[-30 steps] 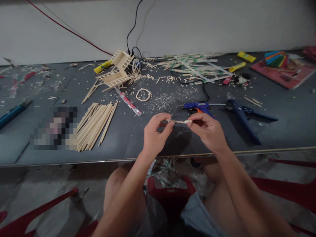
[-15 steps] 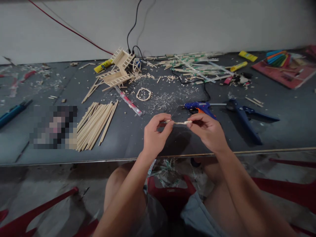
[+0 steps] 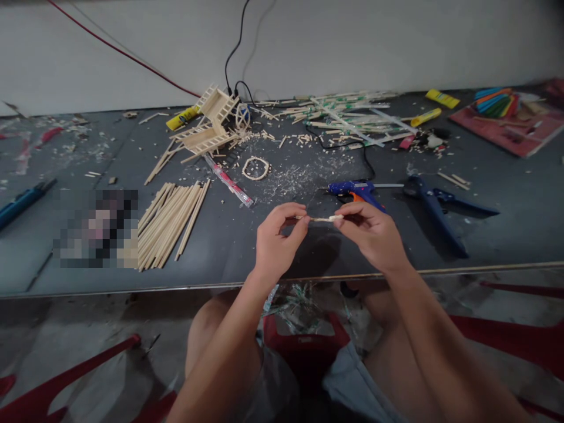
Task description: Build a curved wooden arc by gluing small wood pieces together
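Observation:
My left hand [image 3: 282, 235] pinches one end of a thin, pale wooden piece [image 3: 321, 220] between thumb and fingers. At its other end my right hand [image 3: 368, 232] is closed the same way. The piece spans the gap between both hands, just above the table near its front edge; my fingers hide its ends. Right behind my right hand lies a blue glue gun [image 3: 352, 188] with a clear stick in its back. A ring of small wooden bits [image 3: 255, 168] lies flat beyond my left hand.
A bundle of wooden sticks [image 3: 170, 226] lies left, with a wooden cart model [image 3: 211, 129] behind it. Blue cutters [image 3: 440, 211] rest at right. Green-marked sticks [image 3: 343, 120], yellow tubes [image 3: 426, 117] and a red board [image 3: 506, 129] are at the back. A red stool [image 3: 304, 341] stands below.
Both hands stay in almost the same place, still holding the wooden piece. The view has shifted very slightly; nothing on the table has moved.

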A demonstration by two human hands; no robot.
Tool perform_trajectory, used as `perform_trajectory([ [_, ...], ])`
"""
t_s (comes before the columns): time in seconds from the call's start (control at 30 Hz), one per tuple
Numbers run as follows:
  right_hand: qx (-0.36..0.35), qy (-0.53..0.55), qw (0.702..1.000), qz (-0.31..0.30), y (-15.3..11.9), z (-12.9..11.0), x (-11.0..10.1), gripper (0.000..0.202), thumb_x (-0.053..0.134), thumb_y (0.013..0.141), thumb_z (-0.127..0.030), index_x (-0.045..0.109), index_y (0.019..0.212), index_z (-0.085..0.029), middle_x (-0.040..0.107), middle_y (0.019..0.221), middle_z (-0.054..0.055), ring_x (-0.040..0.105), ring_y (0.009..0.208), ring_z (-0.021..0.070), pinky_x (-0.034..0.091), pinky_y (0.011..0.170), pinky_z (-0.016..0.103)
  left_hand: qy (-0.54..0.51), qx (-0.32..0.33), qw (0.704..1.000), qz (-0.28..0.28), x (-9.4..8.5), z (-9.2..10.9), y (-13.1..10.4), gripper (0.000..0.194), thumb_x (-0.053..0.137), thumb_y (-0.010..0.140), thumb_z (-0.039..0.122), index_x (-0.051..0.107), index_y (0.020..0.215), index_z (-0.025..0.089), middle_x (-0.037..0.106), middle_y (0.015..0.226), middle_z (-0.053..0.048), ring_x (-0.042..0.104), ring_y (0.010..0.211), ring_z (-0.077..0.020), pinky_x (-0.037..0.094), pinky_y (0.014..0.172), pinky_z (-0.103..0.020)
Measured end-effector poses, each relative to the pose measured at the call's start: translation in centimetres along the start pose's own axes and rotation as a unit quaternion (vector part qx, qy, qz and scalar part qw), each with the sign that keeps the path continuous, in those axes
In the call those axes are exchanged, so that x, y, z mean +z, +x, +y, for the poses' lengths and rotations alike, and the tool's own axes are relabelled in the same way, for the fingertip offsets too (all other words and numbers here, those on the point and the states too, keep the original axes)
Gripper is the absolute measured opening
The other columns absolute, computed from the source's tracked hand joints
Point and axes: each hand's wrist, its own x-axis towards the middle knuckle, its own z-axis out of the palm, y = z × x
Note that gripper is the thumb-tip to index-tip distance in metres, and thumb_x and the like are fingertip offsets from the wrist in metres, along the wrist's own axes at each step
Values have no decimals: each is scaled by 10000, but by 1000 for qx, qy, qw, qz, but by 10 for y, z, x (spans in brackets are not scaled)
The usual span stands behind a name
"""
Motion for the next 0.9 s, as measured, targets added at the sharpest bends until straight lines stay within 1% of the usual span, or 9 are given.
perform_trajectory([
  [0.1, 0, 3, 1000, 1, 0, 0, 0, 80, 704, 756, -259, 662, 815, -226, 689, 838, 7, 647, 791, 147, 536, 757, 300, -3, -13, 1000, 4, 1, 1, 0, 102, 643, 819, 190, 646, 921, 186, 681, 979, -43, 659, 863, -114, 550, 763, -230],
  [0.23, 3, 7, 1000, 9, 0, -1, 1, 99, 712, 748, -274, 655, 810, -221, 691, 837, 14, 649, 783, 151, 544, 742, 302, -21, -49, 999, 11, 3, 3, 0, 197, 677, 791, 219, 638, 981, 186, 688, 911, -33, 664, 809, -115, 556, 768, -246],
  [0.37, 8, 22, 1000, 17, 0, -1, 1, 112, 726, 737, -278, 660, 809, -223, 692, 833, 12, 650, 777, 150, 545, 739, 298, -47, -86, 995, 1, 1, 6, 1, 235, 710, 763, 228, 642, 983, 182, 705, 912, -43, 670, 815, -123, 557, 778, -250],
  [0.5, 25, 50, 998, 34, 1, 0, -1, 125, 748, 714, -277, 665, 793, -227, 693, 826, 11, 648, 758, 148, 545, 742, 305, -89, -128, 988, -13, -1, 9, 3, 252, 729, 746, 257, 664, 979, 187, 722, 929, -51, 676, 835, -134, 561, 752, -246],
  [0.67, 26, 67, 997, 32, 1, -1, -1, 125, 743, 717, -276, 658, 796, -230, 687, 802, 5, 648, 728, 140, 548, 742, 309, -130, -136, 982, -14, -3, 8, 4, 186, 726, 748, 271, 703, 915, 193, 724, 939, -44, 667, 801, -113, 555, 731, -225],
  [0.8, 23, 62, 997, 33, 1, -2, 0, 128, 740, 716, -280, 649, 786, -224, 689, 813, 11, 651, 723, 142, 555, 725, 309, -133, -143, 981, -12, -5, 7, 5, 183, 709, 769, 308, 711, 915, 198, 730, 936, -47, 671, 775, -114, 564, 707, -232],
  [0.9, 20, 65, 997, 31, 1, -2, 1, 125, 741, 711, -267, 648, 784, -225, 691, 818, 8, 651, 717, 135, 555, 718, 298, -138, -140, 980, -8, -5, 7, 4, 170, 700, 782, 309, 712, 913, 202, 733, 913, -36, 676, 760, -111, 569, 720, -240],
])
